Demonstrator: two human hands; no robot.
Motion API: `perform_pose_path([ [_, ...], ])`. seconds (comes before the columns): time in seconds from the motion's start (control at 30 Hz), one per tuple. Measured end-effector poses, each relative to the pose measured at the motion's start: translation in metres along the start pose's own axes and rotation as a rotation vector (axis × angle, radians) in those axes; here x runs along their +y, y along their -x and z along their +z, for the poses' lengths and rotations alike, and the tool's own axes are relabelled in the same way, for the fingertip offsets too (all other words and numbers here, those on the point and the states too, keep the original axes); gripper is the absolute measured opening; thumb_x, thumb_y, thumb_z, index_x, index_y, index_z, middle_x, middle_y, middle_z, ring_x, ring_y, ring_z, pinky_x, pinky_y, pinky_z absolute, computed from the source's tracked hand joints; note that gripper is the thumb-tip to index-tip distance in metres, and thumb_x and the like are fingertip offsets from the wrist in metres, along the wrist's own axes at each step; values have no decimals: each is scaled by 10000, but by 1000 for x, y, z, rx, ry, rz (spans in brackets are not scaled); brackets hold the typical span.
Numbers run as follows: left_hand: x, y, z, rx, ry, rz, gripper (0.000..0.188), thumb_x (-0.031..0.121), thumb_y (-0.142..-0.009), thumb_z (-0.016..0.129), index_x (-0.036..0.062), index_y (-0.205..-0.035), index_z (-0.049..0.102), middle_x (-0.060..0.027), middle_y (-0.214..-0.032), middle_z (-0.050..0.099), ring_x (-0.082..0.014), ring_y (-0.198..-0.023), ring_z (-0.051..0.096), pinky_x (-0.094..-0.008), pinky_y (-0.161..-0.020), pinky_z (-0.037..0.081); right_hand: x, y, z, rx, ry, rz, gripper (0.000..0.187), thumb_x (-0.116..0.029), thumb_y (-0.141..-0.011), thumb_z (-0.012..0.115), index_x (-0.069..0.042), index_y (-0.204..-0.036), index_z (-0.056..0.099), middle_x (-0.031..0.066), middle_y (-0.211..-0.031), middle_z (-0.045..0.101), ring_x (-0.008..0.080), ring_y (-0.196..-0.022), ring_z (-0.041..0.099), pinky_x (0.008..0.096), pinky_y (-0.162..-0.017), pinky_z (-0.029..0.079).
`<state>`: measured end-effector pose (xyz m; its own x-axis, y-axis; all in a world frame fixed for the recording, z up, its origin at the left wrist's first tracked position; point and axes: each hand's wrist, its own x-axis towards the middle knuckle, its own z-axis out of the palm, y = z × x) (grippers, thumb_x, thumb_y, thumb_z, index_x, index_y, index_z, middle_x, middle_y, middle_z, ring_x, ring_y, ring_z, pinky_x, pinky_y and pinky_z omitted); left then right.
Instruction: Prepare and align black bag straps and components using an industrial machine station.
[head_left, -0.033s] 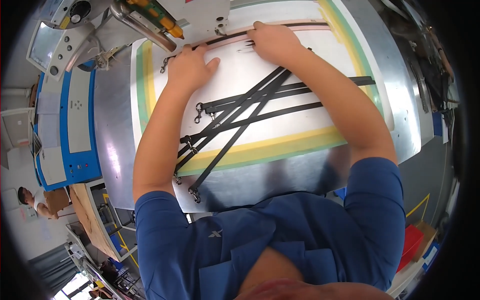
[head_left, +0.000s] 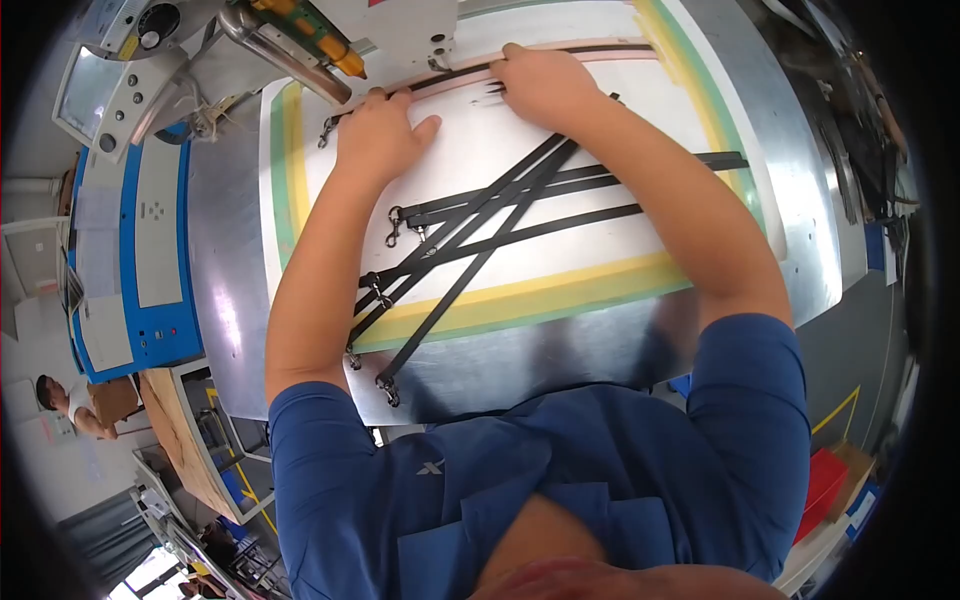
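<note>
Along the far side of a white board (head_left: 490, 140) lies a black strap (head_left: 460, 74) inside a pinkish strip, with a metal snap hook (head_left: 326, 132) at its left end. My left hand (head_left: 378, 135) rests on this strap near the hook, its fingers laid out and its thumb spread. Farther right, my right hand (head_left: 545, 85) is curled, its fingertips at the strap. Two thin points of a dark pointed tool (head_left: 494, 89) stick out from under that hand; the rest is hidden. Several black straps with snap hooks (head_left: 465, 235) lie crossed on the board nearer me.
A machine head with an orange-tipped part (head_left: 350, 62) hangs over the board's far left. Beside it are a control panel (head_left: 97, 88) and a blue and white cabinet (head_left: 160, 250). Yellow and green tape (head_left: 530, 305) edges the board on a metal table (head_left: 225, 260). Another person (head_left: 85, 405) carries a box.
</note>
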<state>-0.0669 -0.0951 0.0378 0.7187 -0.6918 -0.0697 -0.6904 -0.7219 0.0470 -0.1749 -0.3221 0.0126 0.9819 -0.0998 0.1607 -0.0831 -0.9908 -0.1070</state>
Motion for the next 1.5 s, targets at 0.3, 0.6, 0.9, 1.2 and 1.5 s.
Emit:
perform_pose_path([
  [0.3,49,-20,14,109,-10,115,639,514,-931,705,79,-1397,657,-218,-1356,635,-417,-1264,621,-530,-1049,502,10,-3,0,3,-36,-72,289,-189,-931,695,-62,-1189,729,128,-1181,678,340,-1045,725,463,-881,609],
  [0.6,53,-18,17,186,-64,102,627,544,-951,683,159,-1445,652,-225,-1283,675,-388,-1188,679,-486,-997,546,59,19,-13,-17,-19,20,289,-165,-957,634,-130,-1230,721,89,-1207,674,323,-1064,721,470,-904,591],
  [0.9,72,-26,15,87,-38,95,715,576,-917,721,116,-1457,636,-248,-1309,661,-408,-1205,660,-482,-1028,534,96,40,-22,-48,-27,99,278,-144,-962,630,-132,-1228,709,82,-1211,661,321,-1098,705,475,-922,576],
  [1.2,108,-37,32,236,26,168,736,564,-909,748,82,-1452,630,-230,-1330,641,-428,-1233,624,-489,-1058,514,91,36,-14,-7,-42,27,263,-126,-951,620,-81,-1187,725,125,-1188,667,340,-1075,718,468,-891,593],
  [1.5,127,-38,20,163,16,88,762,656,-870,753,197,-1466,638,-262,-1340,612,-470,-1232,612,-514,-1060,513,98,35,-7,10,-70,-42,269,-150,-920,673,-97,-1177,736,107,-1157,675,324,-1045,725,464,-859,603],
])
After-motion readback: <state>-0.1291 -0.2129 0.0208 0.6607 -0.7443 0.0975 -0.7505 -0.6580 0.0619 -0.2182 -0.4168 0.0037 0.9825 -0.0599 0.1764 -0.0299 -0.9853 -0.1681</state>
